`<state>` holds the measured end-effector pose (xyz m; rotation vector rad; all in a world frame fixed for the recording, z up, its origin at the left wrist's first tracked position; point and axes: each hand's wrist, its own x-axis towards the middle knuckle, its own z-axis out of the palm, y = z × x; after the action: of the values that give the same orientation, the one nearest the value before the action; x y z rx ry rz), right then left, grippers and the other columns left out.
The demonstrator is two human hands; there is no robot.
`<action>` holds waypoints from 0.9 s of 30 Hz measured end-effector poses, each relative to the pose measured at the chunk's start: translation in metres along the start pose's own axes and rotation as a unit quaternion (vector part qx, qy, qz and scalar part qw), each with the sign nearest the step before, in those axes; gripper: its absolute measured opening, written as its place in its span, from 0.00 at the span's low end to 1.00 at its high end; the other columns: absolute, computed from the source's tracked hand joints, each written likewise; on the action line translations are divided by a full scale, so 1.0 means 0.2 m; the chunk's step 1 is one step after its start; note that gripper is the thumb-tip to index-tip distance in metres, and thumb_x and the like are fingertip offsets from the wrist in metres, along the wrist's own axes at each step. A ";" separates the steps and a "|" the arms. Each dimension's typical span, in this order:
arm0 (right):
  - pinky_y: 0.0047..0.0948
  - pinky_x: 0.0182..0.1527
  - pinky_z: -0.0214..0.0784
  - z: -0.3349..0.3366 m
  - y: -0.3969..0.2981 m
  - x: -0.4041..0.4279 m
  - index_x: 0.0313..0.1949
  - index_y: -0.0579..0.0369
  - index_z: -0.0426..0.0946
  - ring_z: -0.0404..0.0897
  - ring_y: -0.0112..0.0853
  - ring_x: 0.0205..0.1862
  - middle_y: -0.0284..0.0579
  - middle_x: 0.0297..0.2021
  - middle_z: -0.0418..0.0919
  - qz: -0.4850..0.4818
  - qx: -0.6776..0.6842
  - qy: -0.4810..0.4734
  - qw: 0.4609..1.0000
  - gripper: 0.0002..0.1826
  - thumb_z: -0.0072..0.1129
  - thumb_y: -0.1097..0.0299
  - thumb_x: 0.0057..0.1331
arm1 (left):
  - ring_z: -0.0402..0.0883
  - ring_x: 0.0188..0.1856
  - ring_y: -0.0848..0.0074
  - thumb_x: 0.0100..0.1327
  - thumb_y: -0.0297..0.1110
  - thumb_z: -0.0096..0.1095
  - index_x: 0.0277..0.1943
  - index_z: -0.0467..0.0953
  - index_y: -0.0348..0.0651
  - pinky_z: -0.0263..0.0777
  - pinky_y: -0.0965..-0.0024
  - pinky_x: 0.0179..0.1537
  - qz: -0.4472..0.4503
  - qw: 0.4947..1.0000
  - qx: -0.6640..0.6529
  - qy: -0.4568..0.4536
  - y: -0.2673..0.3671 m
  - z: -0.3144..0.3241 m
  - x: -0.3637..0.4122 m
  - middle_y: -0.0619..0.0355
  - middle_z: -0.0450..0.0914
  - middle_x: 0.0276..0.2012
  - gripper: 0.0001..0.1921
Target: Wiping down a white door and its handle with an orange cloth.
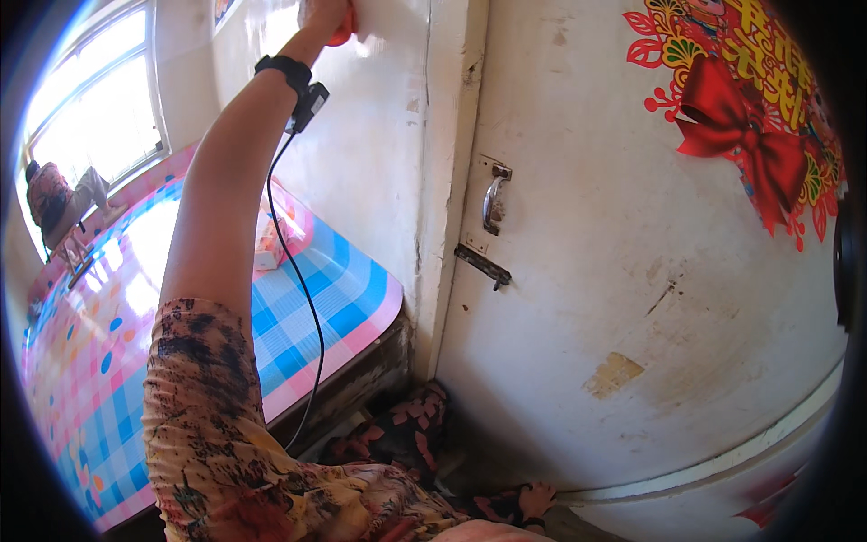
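Note:
My left hand [324, 12] is raised at the top edge of the view, partly cut off, and holds a red-orange item [345, 28] against the glossy white wall [366, 108]. What the item is cannot be told. A black wrist strap with a small device [309, 107] is on that arm, and a black cable [298, 271] hangs from it. Low in the view, my right hand [537, 501] has its fingers apart, beside dark patterned trousers [413, 420] and close to the lower edge of the door. A dark band is at its wrist.
A raised platform with a checked, shiny cover [339, 271] lies left, holding a soft pack [271, 247]. Another person [51, 196] sits on a wooden stool [71, 254] by the window [95, 101]. Right is a white door [576, 237] with a metal handle [492, 200], a bolt [482, 264] and red decoration [752, 135].

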<state>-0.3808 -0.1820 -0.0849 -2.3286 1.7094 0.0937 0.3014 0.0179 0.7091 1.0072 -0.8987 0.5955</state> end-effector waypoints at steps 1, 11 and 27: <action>0.73 0.66 0.53 0.00 0.00 0.00 0.51 0.49 0.84 0.62 0.50 0.70 0.49 0.63 0.73 0.002 -0.004 -0.012 1.000 0.19 0.53 0.57 0.65 | 0.84 0.39 0.66 0.77 0.55 0.44 0.55 0.76 0.45 0.79 0.64 0.39 0.097 0.994 -0.042 0.012 -0.01 0.08 -0.04 0.52 0.82 0.39 0.23; 0.73 0.66 0.52 0.04 0.02 -0.05 0.48 0.42 0.86 0.63 0.49 0.69 0.44 0.61 0.76 -0.048 -0.008 0.041 0.998 0.18 0.56 0.55 0.62 | 0.85 0.51 0.56 0.68 0.35 0.66 0.63 0.73 0.41 0.78 0.59 0.53 0.354 0.880 0.312 -0.045 -0.13 0.01 -0.57 0.45 0.83 0.51 0.23; 0.72 0.64 0.55 0.06 0.04 -0.09 0.45 0.39 0.87 0.64 0.46 0.68 0.38 0.57 0.76 -0.038 0.036 0.082 0.995 0.14 0.59 0.58 0.60 | 0.85 0.42 0.46 0.70 0.52 0.52 0.44 0.81 0.35 0.77 0.49 0.47 0.004 0.867 0.491 0.080 -0.33 -0.32 -0.27 0.38 0.85 0.38 0.24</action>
<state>-0.3938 -0.1643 -0.0945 -2.4031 1.6631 -0.1746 0.3479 0.0463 0.6161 1.8272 -0.4066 1.1785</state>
